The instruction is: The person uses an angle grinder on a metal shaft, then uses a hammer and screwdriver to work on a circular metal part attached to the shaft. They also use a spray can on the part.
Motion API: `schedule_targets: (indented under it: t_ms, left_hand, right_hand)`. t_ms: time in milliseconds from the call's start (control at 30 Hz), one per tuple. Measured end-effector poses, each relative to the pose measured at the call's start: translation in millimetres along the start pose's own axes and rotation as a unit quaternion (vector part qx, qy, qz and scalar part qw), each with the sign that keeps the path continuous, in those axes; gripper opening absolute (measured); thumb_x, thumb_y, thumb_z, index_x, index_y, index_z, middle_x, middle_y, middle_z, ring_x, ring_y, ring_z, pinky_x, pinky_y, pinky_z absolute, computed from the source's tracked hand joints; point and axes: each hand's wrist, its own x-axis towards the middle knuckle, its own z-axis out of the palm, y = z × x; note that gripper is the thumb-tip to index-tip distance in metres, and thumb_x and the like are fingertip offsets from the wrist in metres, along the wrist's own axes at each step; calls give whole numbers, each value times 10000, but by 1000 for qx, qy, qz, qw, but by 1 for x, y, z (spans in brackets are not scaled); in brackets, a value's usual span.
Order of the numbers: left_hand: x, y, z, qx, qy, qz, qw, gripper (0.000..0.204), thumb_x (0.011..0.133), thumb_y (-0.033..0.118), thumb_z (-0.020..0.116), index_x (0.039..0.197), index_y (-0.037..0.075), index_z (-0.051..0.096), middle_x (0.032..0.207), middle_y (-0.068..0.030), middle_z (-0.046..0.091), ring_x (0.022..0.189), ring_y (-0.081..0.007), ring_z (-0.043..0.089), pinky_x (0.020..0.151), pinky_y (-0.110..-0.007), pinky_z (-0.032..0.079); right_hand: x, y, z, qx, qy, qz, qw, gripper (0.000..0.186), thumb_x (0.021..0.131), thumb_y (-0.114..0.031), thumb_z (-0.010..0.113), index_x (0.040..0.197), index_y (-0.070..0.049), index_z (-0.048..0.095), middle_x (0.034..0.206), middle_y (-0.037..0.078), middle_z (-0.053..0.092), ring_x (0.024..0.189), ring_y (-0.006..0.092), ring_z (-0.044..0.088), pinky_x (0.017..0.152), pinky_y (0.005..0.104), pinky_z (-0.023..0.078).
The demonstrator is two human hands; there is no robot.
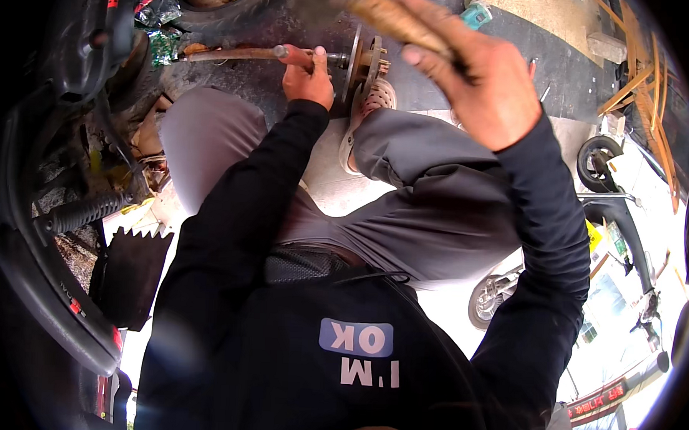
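My right hand [492, 87] is raised, its fingers wrapped round a thick wooden handle [403, 21]. The handle's far end runs into a dark blurred head, so it looks like a hammer. Lower and to the left, my left hand [310, 79] grips a reddish tool handle [296, 57] with a grey end. The rest of that tool is partly hidden by my fingers. Just right of my left hand, a round metal plate [352, 65] stands on edge with a bolted metal part [376, 59] against it. A brownish rod [232, 54] lies left of my hand.
My shoe [376, 97] rests close beside the metal plate. A black tyre [230, 10] lies at the far left. Dark scooter parts [56, 302] line the left side. Wooden strips [649, 98] and a small wheel [597, 161] are at the right.
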Motion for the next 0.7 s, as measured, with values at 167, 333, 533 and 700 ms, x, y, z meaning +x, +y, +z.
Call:
schedule_targets:
  t_ms: [167, 333, 533, 700]
  left_hand:
    - [5, 12, -9, -69, -47, -19, 996, 311, 1007, 286, 669, 1079, -3, 578, 890, -70, 637, 733, -134, 648, 630, -298, 606]
    - [3, 1, -6, -65, -59, -11, 996, 321, 1003, 281, 676, 1102, -5, 571, 923, -77, 646, 760, -139, 662, 652, -297, 614]
    - [2, -14, -3, -94, -52, 1, 994, 311, 998, 269, 683, 1081, -13, 584, 907, -84, 668, 763, -151, 683, 671, -307, 607]
    - [-2, -12, -10, -23, -98, 36, 994, 226, 1018, 225, 650, 1077, 19, 580, 912, -70, 660, 789, -140, 681, 711, -315, 626]
  right_hand:
    - [3, 7, -16, 96, 44, 85, 991, 525, 977, -216, 707, 1439, -29, 541, 960, 216, 709, 817, 157, 660, 789, 304, 519]
    - [4, -2, -23, 89, 13, 128, 988, 500, 969, -184, 708, 1419, -22, 559, 964, 231, 706, 794, 154, 662, 772, 298, 523]
    - [-5, 13, -12, 113, 33, 43, 992, 487, 971, -157, 697, 1422, -33, 559, 853, 213, 676, 685, 179, 631, 696, 304, 516]
    - [-5, -1, -20, 110, 1, 115, 987, 481, 970, -145, 694, 1421, -40, 562, 792, 183, 651, 626, 170, 575, 655, 299, 501]
